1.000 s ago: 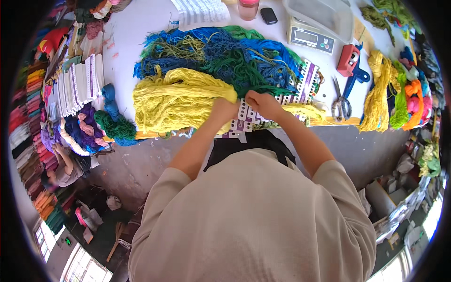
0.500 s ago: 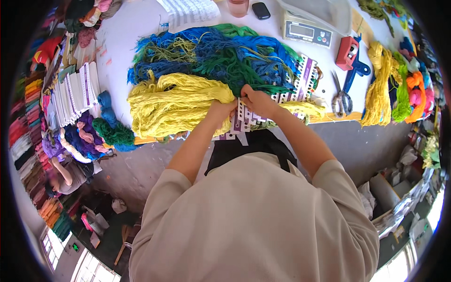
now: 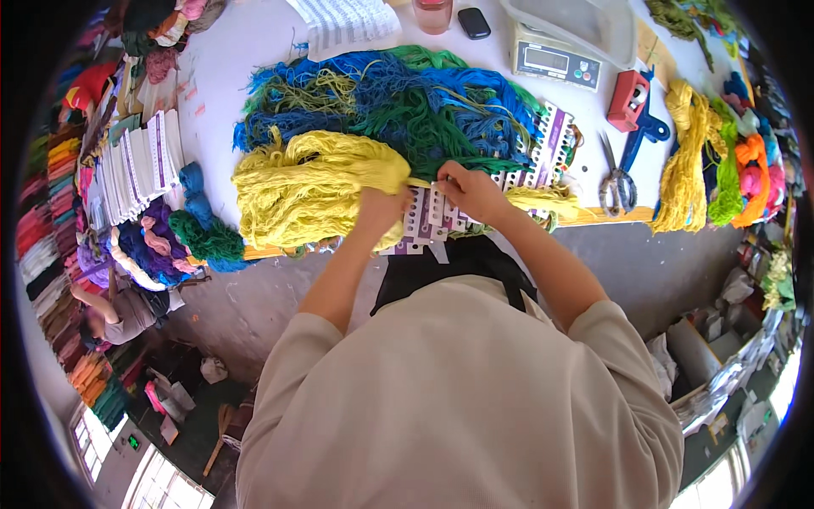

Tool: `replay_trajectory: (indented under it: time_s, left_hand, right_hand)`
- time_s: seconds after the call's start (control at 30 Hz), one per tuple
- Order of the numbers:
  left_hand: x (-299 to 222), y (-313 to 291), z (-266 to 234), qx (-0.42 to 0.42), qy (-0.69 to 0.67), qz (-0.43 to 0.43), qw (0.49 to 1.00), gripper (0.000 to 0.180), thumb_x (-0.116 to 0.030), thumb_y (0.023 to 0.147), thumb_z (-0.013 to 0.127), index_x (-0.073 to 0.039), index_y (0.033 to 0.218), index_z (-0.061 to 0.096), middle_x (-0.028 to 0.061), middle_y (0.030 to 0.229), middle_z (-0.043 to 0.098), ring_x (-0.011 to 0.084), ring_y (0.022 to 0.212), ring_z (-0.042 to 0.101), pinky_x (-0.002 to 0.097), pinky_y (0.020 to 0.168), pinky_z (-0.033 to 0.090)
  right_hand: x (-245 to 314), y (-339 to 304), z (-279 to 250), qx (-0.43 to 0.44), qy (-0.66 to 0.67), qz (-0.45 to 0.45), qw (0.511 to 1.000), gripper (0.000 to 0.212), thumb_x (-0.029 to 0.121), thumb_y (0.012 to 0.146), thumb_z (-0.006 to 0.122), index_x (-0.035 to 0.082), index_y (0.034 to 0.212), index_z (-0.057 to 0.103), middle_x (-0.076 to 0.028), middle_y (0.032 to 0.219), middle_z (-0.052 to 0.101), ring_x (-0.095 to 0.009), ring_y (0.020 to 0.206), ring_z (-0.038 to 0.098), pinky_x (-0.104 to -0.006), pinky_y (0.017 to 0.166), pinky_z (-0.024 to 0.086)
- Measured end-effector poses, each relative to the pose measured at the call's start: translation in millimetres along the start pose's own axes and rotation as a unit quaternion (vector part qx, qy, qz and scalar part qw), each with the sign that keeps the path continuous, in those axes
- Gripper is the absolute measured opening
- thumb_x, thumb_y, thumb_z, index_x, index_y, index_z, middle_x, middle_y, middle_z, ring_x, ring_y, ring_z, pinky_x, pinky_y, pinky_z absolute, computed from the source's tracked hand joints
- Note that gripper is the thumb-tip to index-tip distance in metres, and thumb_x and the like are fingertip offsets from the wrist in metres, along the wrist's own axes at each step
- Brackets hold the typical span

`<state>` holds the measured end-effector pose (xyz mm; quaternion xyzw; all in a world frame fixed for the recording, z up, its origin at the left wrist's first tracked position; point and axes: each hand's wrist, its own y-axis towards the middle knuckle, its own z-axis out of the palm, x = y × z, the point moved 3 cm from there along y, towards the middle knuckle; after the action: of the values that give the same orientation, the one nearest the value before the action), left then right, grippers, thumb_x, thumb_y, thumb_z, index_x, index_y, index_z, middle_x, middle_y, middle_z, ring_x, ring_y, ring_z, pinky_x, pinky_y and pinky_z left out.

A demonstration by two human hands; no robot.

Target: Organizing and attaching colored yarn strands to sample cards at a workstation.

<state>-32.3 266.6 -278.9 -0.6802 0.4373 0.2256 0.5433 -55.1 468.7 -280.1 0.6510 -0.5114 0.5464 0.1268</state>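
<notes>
A thick hank of yellow yarn (image 3: 309, 187) lies along the table's front edge. At its right end my left hand (image 3: 384, 208) is closed on the yarn, slightly blurred, with its fingertips partly hidden. A short yellow strand runs from there to my right hand (image 3: 471, 193), whose thumb and forefinger pinch it over the punched cards. These white and purple thread cards (image 3: 421, 222), with holes along their edges, lie between and below my hands. More yellow yarn (image 3: 547, 201) stretches out right of my right hand. Behind them spreads a tangled heap of blue and green yarn (image 3: 381, 97).
Scissors (image 3: 619, 182), a red and blue tool (image 3: 640, 119) and hanging yellow skeins (image 3: 685, 157) are at the right. A digital scale (image 3: 555, 64) with a clear tub stands behind. Stacked cards (image 3: 140, 170) and dark skeins (image 3: 203, 233) sit left. A person (image 3: 123, 314) is farther left.
My left hand has moved left and slightly down with the yarn's end, baring more of the cards. My right hand has shifted slightly right and down. A yellow strand now shows between them.
</notes>
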Motion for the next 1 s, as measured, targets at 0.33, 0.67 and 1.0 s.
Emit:
replay_trajectory:
  time_s: [0.33, 0.67, 1.0]
  left_hand:
    - [16, -4, -38, 0.024, -0.224, -0.112, 0.968, 0.017, -0.022, 0.091, 0.067, -0.006, 0.093, 0.062, 0.0032, 0.077, 0.064, 0.0113, 0.059, 0.052, 0.0266, 0.051, 0.042]
    - [-15, -18, -19, 0.179, -0.422, -0.228, 0.859, 0.024, -0.027, 0.09, 0.068, -0.005, 0.1, 0.065, 0.0022, 0.077, 0.059, 0.0081, 0.059, 0.045, 0.0221, 0.053, 0.038]
    - [-25, -18, 12, 0.23, -0.116, -0.236, 0.937, 0.045, -0.017, 0.088, 0.054, -0.01, 0.133, 0.057, 0.0108, 0.093, 0.07, 0.0101, 0.058, 0.05, 0.0243, 0.053, 0.042]
  right_hand:
    - [3, -4, -2, 0.04, 0.03, 0.028, 0.998, 0.016, 0.021, 0.097, 0.057, 0.007, 0.102, 0.053, -0.008, 0.071, 0.065, -0.017, 0.065, 0.066, -0.0317, 0.061, 0.049]
    - [3, -2, 3, 0.049, 0.035, 0.038, 0.997, 0.016, 0.022, 0.097, 0.057, 0.007, 0.102, 0.053, -0.008, 0.071, 0.066, -0.018, 0.065, 0.066, -0.0326, 0.062, 0.05]
    - [-1, 5, 2, 0.069, 0.085, 0.111, 0.988, 0.039, 0.036, 0.084, 0.066, 0.006, 0.108, 0.066, -0.014, 0.08, 0.07, -0.028, 0.076, 0.069, -0.0363, 0.068, 0.052]
